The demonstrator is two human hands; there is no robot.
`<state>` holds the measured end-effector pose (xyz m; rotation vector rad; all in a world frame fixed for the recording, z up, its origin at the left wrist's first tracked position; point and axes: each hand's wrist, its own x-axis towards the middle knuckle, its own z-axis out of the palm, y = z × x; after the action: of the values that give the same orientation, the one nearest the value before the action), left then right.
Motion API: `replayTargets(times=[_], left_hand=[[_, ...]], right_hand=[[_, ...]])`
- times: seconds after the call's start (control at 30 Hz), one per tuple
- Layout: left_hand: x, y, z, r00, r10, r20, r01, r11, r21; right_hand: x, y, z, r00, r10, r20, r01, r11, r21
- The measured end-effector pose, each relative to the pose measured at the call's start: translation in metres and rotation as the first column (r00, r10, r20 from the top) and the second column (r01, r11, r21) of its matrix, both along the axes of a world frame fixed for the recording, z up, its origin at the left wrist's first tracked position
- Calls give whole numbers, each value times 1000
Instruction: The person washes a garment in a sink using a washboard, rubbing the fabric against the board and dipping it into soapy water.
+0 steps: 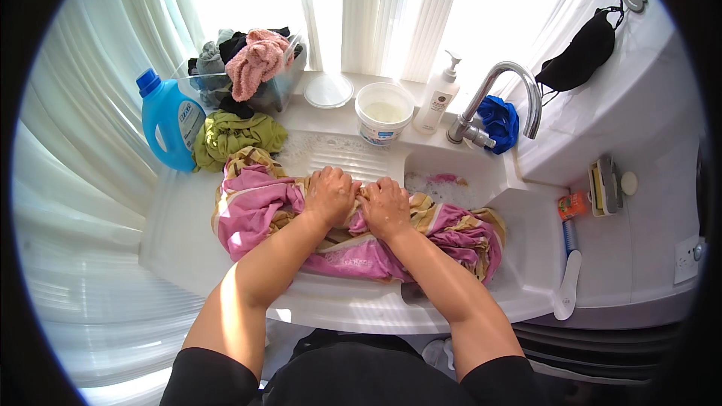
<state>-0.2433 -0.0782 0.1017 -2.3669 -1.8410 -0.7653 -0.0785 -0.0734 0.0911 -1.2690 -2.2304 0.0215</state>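
At the lower edge, the person's black shirt is cut off by the frame, and the feet below are mostly hidden. Both bare forearms reach over the front rim of a white sink. A pink and tan cloth lies bunched across the sink, covering much of the washboard and part of the basin. The left hand and right hand sit close together near its middle, fingers curled and clamped on the folds; their fingertips are buried, so the exact grip is hard to make out. To the right, a white-handled brush lies along the sink's edge, near an orange item too small to identify. Beyond the cloth, suds fill the basin, around a pink patch I cannot identify. A green garment is heaped beside a blue detergent bottle, hiding part of its side. Behind these, a clear bin overflows with clothes, a pink towel on top. A white lid, tub and pump bottle line the back ledge; the faucet partly covers a blue cloth. Farthest back, white curtains are washed out by glare
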Motion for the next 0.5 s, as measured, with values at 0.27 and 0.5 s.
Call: replayTargets(times=[0.27,0.5], left_hand=[[-19,-90,30,981,-171,90,179,979,-95],[-12,-99,2,988,-141,-56,140,990,-25]], right_hand=[[42,-84,25,954,259,-149,-274,957,-93],[26,-86,-4,972,202,124,-180,969,-168]])
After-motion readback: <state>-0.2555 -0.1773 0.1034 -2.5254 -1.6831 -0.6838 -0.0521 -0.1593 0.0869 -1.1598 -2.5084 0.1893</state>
